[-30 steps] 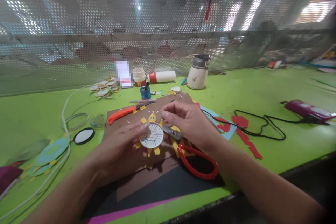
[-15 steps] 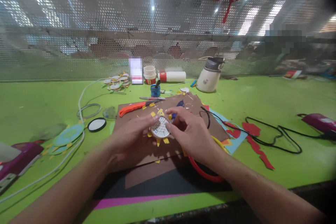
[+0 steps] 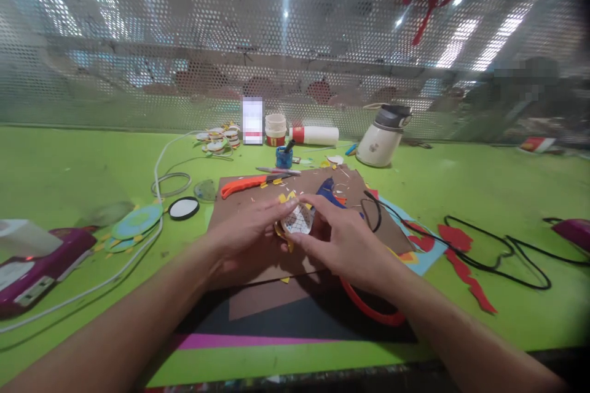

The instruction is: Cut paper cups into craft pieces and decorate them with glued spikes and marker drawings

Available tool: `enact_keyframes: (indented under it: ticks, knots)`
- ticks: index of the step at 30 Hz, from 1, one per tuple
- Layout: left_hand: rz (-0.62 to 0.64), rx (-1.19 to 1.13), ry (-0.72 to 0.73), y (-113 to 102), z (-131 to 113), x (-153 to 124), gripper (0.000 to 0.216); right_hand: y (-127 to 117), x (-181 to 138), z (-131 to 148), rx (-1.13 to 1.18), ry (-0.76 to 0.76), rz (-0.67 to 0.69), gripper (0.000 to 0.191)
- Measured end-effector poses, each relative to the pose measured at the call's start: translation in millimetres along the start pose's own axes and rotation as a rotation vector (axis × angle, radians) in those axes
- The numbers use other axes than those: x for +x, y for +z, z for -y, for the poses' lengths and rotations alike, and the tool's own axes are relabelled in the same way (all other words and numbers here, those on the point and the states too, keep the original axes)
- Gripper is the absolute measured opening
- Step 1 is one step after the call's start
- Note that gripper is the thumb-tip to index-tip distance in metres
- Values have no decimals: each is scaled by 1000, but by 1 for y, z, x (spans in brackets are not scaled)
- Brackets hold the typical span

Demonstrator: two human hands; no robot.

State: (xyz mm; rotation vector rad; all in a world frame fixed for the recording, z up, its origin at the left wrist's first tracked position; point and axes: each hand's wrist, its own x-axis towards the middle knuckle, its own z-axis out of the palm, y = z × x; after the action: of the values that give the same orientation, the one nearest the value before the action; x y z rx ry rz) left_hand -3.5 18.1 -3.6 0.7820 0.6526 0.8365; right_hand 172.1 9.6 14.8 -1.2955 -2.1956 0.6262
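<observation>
Between my hands is a small round paper turtle (image 3: 297,221) with a white, line-patterned shell and yellow legs and head around its rim. My left hand (image 3: 251,227) is closed on its left side, thumb on the upper edge. My right hand (image 3: 343,233) grips the right side, thumb at the lower edge and forefinger near the top. Some of the fingers are hidden behind the turtle. Below lies a brown board (image 3: 230,215) with an orange-handled cutter (image 3: 244,185) and paper scraps on it. A dark blue piece (image 3: 328,189) shows just beyond my right hand.
A grey-lidded white flask (image 3: 380,141), a blue pot (image 3: 284,158) with a pen and a white-and-red bottle (image 3: 318,135) stand or lie at the back. Purple power strips (image 3: 50,270) and cables flank the board. A red ring-shaped handle (image 3: 369,307) lies under my right forearm.
The view has turned slightly left, so things appear shifted right. The turtle has tilted, and my right fingers now reach around its top and bottom edges.
</observation>
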Motion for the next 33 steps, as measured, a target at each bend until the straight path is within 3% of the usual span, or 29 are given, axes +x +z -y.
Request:
enact_keyframes:
  ticks: [4,9,18,23,33]
  knots:
    - [-12,-6,23,-2,-2,1,36,0,1,-2,33,0,-24,49]
    - [-42,-13,60,-2,-6,2,30,0,1,-5,118,-51,-63,47]
    - [93,-73,153,-7,-11,-2,24,-8,3,-15,129,-273,-182,48]
    - [88,-69,187,-8,-10,-2,24,-15,3,-14,99,-328,-229,47]
    - [191,-32,249,-11,-12,-4,27,-14,3,-22,225,-444,-332,46]
